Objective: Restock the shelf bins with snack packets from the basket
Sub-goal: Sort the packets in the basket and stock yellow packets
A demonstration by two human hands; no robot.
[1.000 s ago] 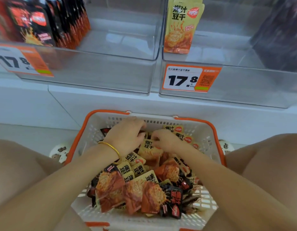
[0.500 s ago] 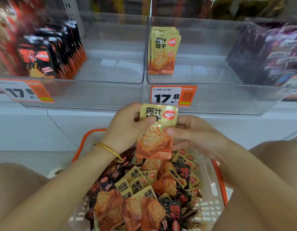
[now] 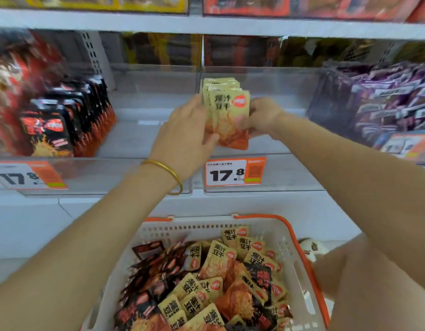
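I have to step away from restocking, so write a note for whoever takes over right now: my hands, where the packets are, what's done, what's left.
Hands: left hand and right hand both hold one yellow packet upright, at the front of the row of yellow packets in the clear bin with the 17.8 tag.
Done: a short yellow row stands in that bin. The black packets stand in a row in the bin to its left.
Left: let go of this packet. The basket holds many more of both kinds, and both bins have room.

The packet (image 3: 230,115) sits upright between left hand (image 3: 185,137) and right hand (image 3: 261,115) in the middle bin (image 3: 290,173), above the basket (image 3: 290,225).
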